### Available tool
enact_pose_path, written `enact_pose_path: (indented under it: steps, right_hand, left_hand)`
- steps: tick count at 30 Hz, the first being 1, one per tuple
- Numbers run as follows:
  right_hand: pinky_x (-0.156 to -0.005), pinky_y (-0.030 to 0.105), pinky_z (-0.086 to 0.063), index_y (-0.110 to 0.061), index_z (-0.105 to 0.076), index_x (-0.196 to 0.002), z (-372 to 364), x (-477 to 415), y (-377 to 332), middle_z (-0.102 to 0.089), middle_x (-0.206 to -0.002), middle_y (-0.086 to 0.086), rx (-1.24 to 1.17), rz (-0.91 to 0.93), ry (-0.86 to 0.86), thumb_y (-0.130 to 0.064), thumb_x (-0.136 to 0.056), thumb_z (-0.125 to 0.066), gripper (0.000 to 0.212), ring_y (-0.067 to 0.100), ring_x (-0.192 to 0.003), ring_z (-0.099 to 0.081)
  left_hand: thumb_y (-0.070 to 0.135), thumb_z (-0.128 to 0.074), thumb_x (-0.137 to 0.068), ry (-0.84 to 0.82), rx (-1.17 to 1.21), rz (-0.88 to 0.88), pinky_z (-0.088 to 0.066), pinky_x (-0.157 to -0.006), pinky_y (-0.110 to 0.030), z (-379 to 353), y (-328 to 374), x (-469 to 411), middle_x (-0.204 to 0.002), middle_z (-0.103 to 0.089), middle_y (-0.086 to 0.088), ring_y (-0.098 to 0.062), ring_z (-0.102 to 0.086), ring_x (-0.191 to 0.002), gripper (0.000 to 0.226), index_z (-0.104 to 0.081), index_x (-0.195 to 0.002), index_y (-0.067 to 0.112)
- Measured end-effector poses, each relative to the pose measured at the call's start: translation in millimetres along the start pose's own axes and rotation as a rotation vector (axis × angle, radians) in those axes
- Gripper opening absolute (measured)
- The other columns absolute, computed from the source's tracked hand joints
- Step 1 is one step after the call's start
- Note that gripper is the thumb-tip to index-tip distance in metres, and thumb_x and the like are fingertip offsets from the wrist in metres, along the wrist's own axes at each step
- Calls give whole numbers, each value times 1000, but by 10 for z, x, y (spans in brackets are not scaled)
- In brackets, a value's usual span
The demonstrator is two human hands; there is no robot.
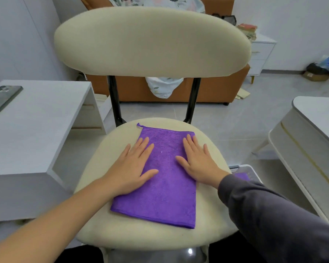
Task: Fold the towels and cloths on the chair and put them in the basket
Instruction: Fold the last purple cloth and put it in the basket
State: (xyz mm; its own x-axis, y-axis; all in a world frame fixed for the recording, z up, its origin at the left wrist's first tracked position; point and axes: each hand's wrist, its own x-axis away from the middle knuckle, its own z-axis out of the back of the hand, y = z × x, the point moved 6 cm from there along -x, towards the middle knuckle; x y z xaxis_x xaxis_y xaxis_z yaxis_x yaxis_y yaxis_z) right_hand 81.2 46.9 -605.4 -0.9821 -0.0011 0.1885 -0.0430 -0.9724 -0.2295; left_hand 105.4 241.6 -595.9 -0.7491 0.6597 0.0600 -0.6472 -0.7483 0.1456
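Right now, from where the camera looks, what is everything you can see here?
purple cloth: one, purple, flat on the chair seat
chair: one, cream with black posts, centre
basket: one, pale, right of the seat, mostly hidden; something purple inside
desk: one, white, left
phone: one, dark, on the desk
sofa: one, orange, behind the chair
floral fabric: one, white patterned, on the sofa
drawer unit: one, white, far right
books: a small stack, reddish, on the drawer unit
table: one, white, right
left hand: one, flat on the cloth's left edge
right hand: one, flat on the cloth's right side
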Motion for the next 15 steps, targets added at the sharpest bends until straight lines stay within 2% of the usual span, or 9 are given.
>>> enact_pose_path:
  steps: [3,6,8,9,11,13,15]
  right_hand:
    - [-117,49,6,-15,3,-152,-85,-24,22,11,-160,3,71,-5,-36,-59,-96,-17,74,19,-146,14]
    - [-116,52,7,-16,2,-152,-79,-40,21,10,-160,3,95,-18,-51,-60,-96,-15,74,19,-146,14]
    - [-116,52,9,-17,1,-152,-26,-4,10,11,-160,3,58,-38,-32,-59,-96,-16,72,20,-146,15]
    - [-116,52,10,-17,1,-153,5,20,-2,11,-160,3,31,-45,-10,-58,-97,-16,71,20,-146,16]
    - [-116,50,9,-16,0,-153,53,81,-62,11,-160,3,-1,-37,47,-54,-98,-16,68,20,-146,16]
    - [-117,48,7,-14,0,-152,31,153,-161,9,-160,4,-10,-12,62,-50,-100,-18,67,20,-146,14]
    - [-118,43,6,-12,0,-152,-52,197,-223,8,-160,5,-15,3,41,-48,-100,-21,67,21,-146,12]
  left_hand:
    - [83,23,-59,-66,-8,-12,11,-115,-33,-170,-3,-69,-158,14,2,-10,17,-144,111,5,-151,23]
    - [82,22,-59,-118,-9,17,9,-117,-36,-200,-19,-53,-159,11,4,-9,12,-145,111,3,-151,24]
    - [82,9,-70,-70,26,32,2,-119,-37,-113,27,-77,-160,-5,3,-11,-2,-146,103,-10,-152,22]
    - [77,-1,-78,17,68,45,-7,-118,-36,-32,50,-107,-156,-21,2,-13,-16,-144,93,-24,-148,21]
    - [57,-27,-91,247,131,71,-25,-105,-32,155,71,-198,-134,-51,3,-14,-43,-126,58,-50,-131,21]
    - [37,-48,-94,352,172,93,-31,-91,-30,253,91,-324,-112,-59,5,-14,-52,-109,28,-60,-114,22]
    - [31,-57,-91,332,227,119,-32,-86,-30,250,92,-457,-101,-59,6,-14,-54,-101,19,-64,-107,23]
